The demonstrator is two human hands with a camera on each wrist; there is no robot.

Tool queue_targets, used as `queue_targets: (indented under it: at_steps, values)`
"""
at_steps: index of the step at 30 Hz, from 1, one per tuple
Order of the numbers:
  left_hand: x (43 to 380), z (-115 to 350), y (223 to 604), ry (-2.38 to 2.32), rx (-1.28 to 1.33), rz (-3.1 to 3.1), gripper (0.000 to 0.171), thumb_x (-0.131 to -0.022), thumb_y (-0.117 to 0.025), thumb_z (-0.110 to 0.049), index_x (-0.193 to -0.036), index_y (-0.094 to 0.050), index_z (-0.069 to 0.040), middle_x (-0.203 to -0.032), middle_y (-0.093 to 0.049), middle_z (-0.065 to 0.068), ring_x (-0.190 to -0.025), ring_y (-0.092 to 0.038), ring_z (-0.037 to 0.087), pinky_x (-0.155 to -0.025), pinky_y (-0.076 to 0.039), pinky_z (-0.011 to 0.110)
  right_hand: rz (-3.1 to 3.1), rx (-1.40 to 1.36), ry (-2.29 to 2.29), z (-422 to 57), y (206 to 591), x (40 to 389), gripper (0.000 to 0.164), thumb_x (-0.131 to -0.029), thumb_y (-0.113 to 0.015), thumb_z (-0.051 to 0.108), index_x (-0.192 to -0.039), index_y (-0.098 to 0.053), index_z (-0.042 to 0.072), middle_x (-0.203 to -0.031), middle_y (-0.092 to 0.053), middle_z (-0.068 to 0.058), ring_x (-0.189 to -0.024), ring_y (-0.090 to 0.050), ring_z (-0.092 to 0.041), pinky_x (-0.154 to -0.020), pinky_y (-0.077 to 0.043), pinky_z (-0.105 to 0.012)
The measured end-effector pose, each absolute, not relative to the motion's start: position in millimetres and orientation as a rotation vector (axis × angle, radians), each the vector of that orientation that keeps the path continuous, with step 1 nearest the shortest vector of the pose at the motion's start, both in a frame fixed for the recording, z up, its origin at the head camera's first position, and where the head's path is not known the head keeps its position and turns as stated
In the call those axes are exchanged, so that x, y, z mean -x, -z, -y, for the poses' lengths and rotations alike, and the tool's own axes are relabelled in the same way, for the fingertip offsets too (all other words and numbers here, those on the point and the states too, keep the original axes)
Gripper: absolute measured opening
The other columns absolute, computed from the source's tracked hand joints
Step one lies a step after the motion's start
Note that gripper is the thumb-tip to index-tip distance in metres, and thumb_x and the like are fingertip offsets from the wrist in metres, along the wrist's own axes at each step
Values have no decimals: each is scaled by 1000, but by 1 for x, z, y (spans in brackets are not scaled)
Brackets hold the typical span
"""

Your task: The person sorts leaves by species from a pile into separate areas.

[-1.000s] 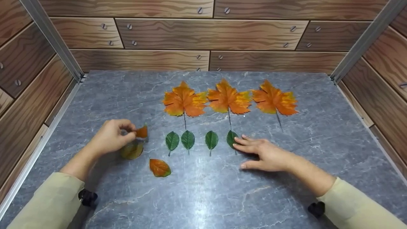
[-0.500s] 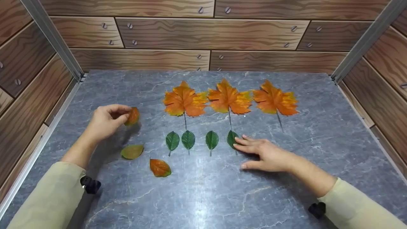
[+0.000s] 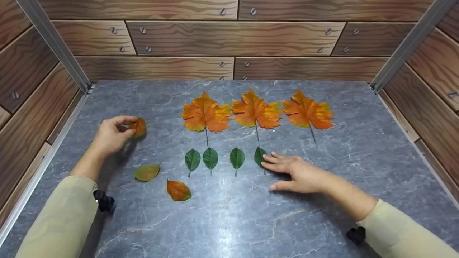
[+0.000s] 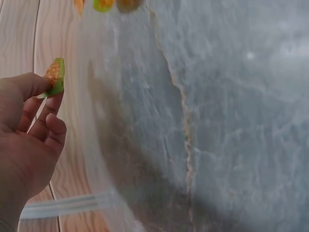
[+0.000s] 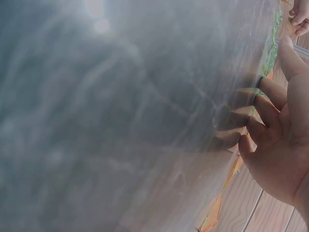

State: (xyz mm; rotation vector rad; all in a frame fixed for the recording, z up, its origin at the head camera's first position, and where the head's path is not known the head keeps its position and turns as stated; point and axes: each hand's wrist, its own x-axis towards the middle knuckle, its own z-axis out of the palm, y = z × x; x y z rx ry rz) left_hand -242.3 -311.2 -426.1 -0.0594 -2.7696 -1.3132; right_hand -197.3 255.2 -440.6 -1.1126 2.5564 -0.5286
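Observation:
My left hand (image 3: 114, 135) pinches an orange-green leaf (image 3: 138, 127) between thumb and fingers, over the left part of the table. In the left wrist view the pinched leaf (image 4: 56, 77) shows its edge between thumb and fingertips. My right hand (image 3: 297, 174) lies with fingers spread, its fingertips on the right edge of a green leaf (image 3: 259, 156). A yellow-green leaf (image 3: 147, 172) and an orange leaf with a green edge (image 3: 178, 190) lie nearer to me on the left. The right wrist view shows the right hand (image 5: 275, 121) with its fingertips down at the tabletop.
Three orange maple leaves with stems, the left one (image 3: 206, 113) among them, lie in a row at the back. Below them more green leaves, such as this leaf (image 3: 237, 158), form a row. Wood-patterned walls (image 3: 179, 37) surround the grey marbled table (image 3: 229, 215).
My left hand has carried the orange-green leaf away from the yellow-green leaf, toward the back and left. The right hand has stayed on the green leaf.

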Motion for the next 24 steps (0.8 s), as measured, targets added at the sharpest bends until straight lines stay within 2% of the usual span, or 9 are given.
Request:
queue_targets:
  at_steps: [8, 12, 20, 24]
  values:
    - [247, 319, 437, 1253, 26, 2812, 34, -104, -65, -2, -137, -68, 2, -127, -68, 26, -99, -64, 30, -66, -49, 22, -2554, 1108, 519, -255, 440, 197, 78, -99, -65, 61, -163, -45, 21, -172, -29, -1, -159, -24, -35, -123, -20, -67]
    - [249, 321, 440, 1242, 6, 2842, 34, -104, -64, -3, -138, -67, 2, -129, -67, 26, -103, -64, 33, -68, -49, 21, -2552, 1109, 520, -255, 440, 197, 78, -100, -65, 61, -163, -45, 20, -172, -29, -1, -159, -24, -35, -123, -20, -67]
    - [249, 321, 441, 1201, -11, 2884, 35, -104, -62, -3, -139, -67, -1, -131, -66, 25, -112, -65, 38, -80, -50, 29, -2549, 1102, 523, -255, 440, 197, 79, -99, -64, 62, -163, -44, 21, -172, -28, 0, -159, -23, -35, -123, -19, -68]
    - [249, 321, 441, 1201, -9, 2893, 36, -105, -61, -4, -140, -66, -1, -132, -66, 25, -114, -64, 39, -82, -51, 33, -2553, 1110, 519, -255, 440, 197, 79, -99, -64, 62, -163, -44, 20, -172, -29, -2, -159, -23, -36, -123, -19, -68]
